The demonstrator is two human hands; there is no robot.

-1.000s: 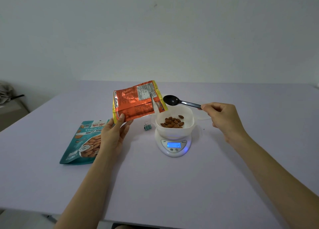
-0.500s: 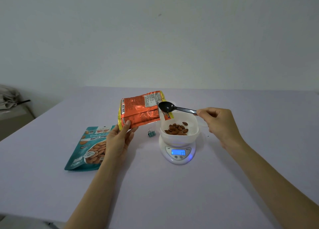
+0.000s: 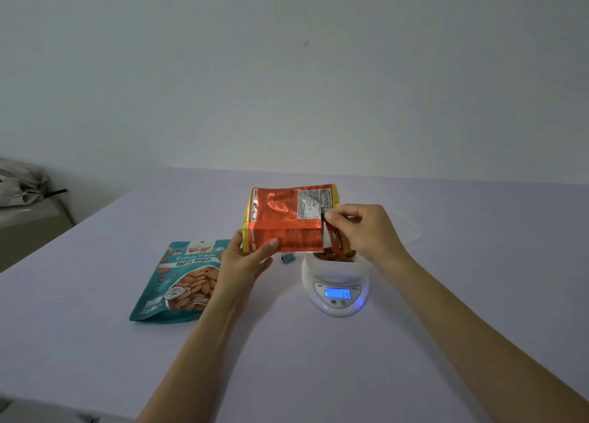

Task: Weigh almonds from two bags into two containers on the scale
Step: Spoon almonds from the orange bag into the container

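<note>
Almonds [image 3: 333, 256] half hidden behind orange bag [image 3: 287, 221].

left hand [image 3: 245, 263] gripping the orange foil almond bag [image 3: 287, 220] sideways over the white bowl [image 3: 334, 263] on the scale [image 3: 336, 290], right hand [image 3: 366, 231] pinching something black at its open end, display reads 19, teal roasted almonds bag [image 3: 178, 282] flat on the table [image 3: 318, 359]
</note>
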